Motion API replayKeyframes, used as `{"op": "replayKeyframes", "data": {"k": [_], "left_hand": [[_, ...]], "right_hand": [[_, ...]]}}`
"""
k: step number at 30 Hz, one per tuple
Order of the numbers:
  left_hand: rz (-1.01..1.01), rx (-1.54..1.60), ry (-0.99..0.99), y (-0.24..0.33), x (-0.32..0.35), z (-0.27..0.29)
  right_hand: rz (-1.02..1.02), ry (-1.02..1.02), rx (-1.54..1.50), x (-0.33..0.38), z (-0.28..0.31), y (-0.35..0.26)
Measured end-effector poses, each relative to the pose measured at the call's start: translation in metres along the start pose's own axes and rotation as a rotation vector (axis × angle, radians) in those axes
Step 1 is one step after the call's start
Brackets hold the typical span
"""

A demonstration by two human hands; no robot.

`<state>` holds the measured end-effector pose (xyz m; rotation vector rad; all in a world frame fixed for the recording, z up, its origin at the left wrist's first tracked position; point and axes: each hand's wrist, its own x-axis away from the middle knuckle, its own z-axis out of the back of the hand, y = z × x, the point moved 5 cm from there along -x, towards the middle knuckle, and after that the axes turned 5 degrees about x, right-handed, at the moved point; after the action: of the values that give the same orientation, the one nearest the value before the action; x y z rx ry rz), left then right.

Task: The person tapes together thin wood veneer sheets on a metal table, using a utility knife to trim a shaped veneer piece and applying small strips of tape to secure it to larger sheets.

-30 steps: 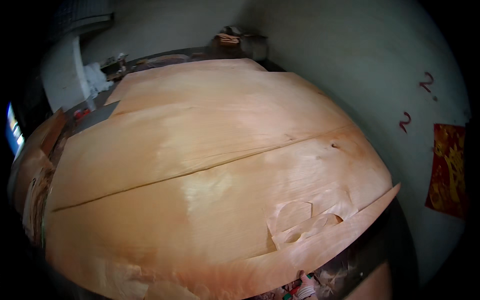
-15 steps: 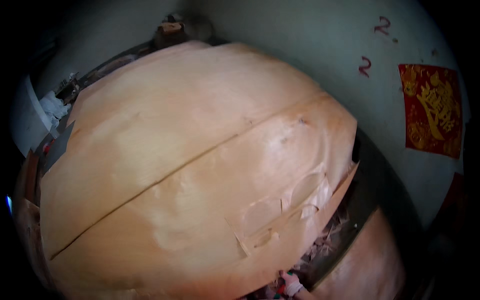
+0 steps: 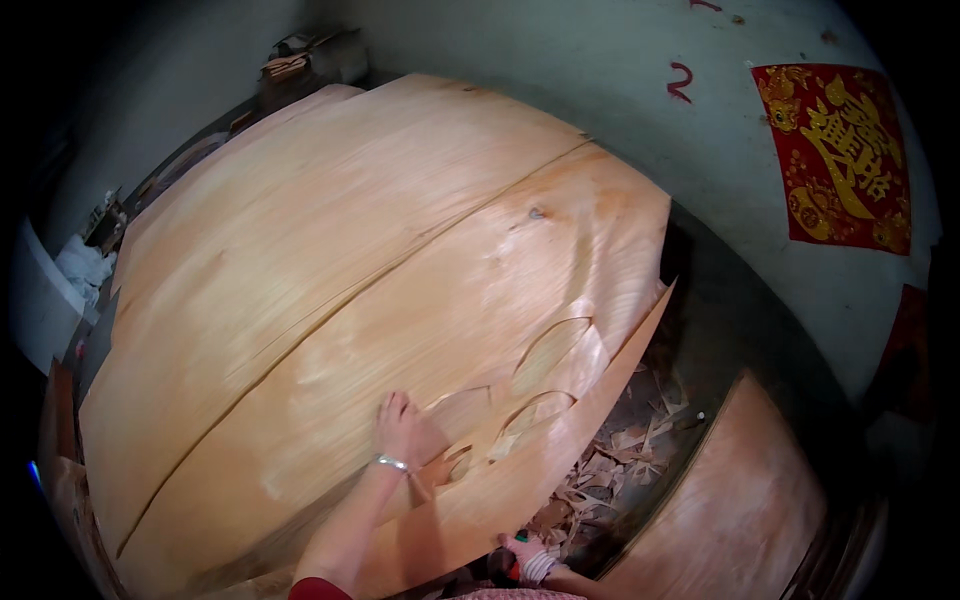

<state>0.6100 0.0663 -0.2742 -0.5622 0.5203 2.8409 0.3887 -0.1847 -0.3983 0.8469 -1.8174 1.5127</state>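
A large stack of thin pale wood veneer sheets (image 3: 300, 400) fills the middle, with a long dark split running diagonally across the top sheet. My left hand (image 3: 398, 428), bare with a silver bracelet at the wrist, lies on the top sheet with its fingers stretched forward. Beside it the veneer has torn, curled flaps (image 3: 550, 350) and a small hole. At the near edge of the stack my right hand (image 3: 530, 558), in a pale glove with a striped cuff, is closed around a small black and red tool (image 3: 505, 567) with a green part. Much of that tool is hidden.
Broken veneer scraps (image 3: 610, 470) litter the floor right of the stack. Another veneer sheet (image 3: 735, 490) stands at the lower right. A red and gold poster (image 3: 840, 155) hangs on the wall. White plastic (image 3: 85, 265) lies at the far left.
My left hand has come into view and onto the veneer. My right hand has shifted left, still at the near edge. The whole view has turned slightly, with wall and stack moving left and up.
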Motion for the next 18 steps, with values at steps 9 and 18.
{"op": "replayKeyframes", "data": {"k": [9, 18], "left_hand": [[0.052, 0.241, -0.150, 0.031, -0.040, 0.051], [0.002, 0.039, 0.088, -0.064, -0.202, 0.151]], "right_hand": [[-0.102, 0.143, 0.679, 0.006, 0.088, -0.014], [-0.133, 0.357, 0.548, 0.028, 0.193, -0.031]]}}
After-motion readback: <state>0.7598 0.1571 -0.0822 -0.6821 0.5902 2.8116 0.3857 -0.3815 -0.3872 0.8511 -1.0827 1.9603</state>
